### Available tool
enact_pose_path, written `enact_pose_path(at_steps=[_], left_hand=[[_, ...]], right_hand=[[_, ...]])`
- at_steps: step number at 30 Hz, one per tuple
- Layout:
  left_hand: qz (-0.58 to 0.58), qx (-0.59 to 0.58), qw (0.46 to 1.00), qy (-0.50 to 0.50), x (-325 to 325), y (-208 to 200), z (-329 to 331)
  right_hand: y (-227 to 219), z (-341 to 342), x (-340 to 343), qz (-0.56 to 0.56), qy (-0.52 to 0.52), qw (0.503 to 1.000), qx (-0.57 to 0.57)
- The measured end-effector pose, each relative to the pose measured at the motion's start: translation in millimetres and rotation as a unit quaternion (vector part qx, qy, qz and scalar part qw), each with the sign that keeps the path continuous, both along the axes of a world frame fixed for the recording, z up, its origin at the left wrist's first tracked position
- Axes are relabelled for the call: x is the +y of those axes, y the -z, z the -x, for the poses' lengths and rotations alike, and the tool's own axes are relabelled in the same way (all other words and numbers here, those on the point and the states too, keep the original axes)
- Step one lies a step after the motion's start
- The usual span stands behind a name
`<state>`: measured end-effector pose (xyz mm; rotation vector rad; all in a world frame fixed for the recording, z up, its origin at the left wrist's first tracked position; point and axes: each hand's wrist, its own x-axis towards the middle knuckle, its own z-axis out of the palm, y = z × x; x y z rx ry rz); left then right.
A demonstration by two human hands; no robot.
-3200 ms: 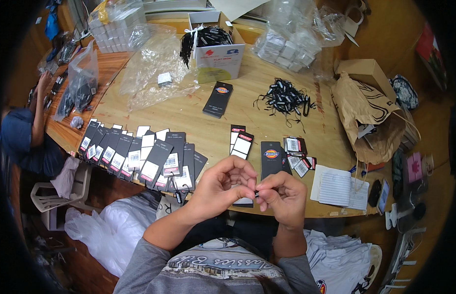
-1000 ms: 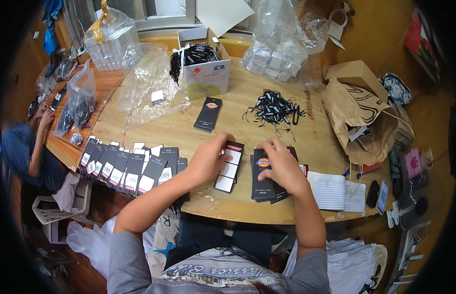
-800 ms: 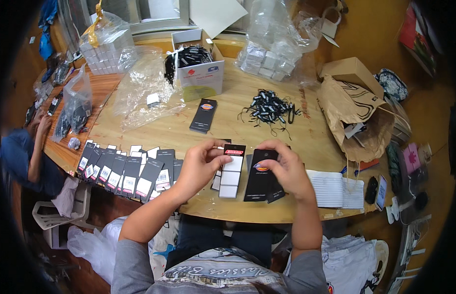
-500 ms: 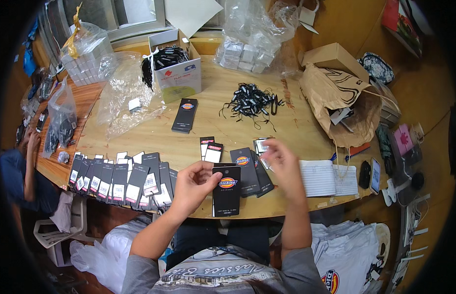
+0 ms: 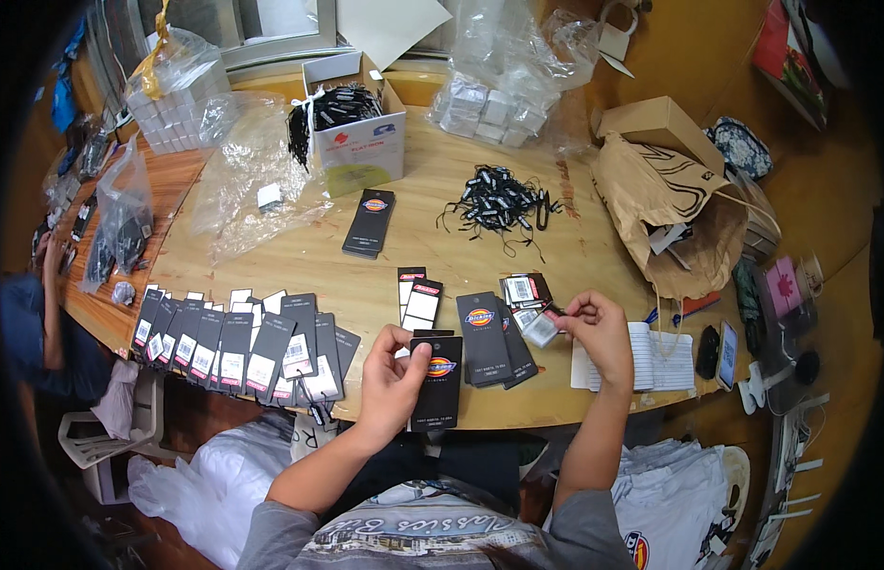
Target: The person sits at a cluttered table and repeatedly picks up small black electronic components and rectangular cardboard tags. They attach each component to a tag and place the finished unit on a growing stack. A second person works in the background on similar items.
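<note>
My left hand (image 5: 390, 389) is closed on a few black hang tags (image 5: 436, 404), thumb on top, just over the table's front edge. To the right, my right hand (image 5: 599, 332) pinches the corner of a small pale, shiny tag or packet (image 5: 540, 329); its exact kind is unclear. This piece lies against a pile of small tags with barcode labels (image 5: 523, 288). Between my hands rests a stack of larger black hang tags (image 5: 483, 347). Just behind my left hand are black tags with white labels (image 5: 422, 302).
Rows of labelled black tags (image 5: 233, 351) fan out at the left. Farther back are another tag stack (image 5: 369, 223), a heap of black strings (image 5: 494, 199) and a box of strings (image 5: 366, 152). A notebook (image 5: 660, 356) and paper bag (image 5: 651, 209) stand right. Someone's arm (image 5: 53, 304) shows far left.
My right hand has moved down and right and now pinches the small pale piece at the barcode-tag pile. My left hand keeps the black tags. The whole view has shifted slightly.
</note>
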<state>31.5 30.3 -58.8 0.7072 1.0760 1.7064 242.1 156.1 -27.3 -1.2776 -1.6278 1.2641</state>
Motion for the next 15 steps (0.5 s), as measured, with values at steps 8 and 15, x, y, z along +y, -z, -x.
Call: enact_pose_path(at_steps=[8,15], left_hand=[[-0.03,-0.044,0.998,0.027,-2,0,-9],[-0.004,-0.057,0.998,0.024,-7,-5,3]], right_hand=[[-25,75,-36,-0.145,-0.231,0.959,-0.079],[1,102,80,-0.394,-0.073,0.88,-0.255]])
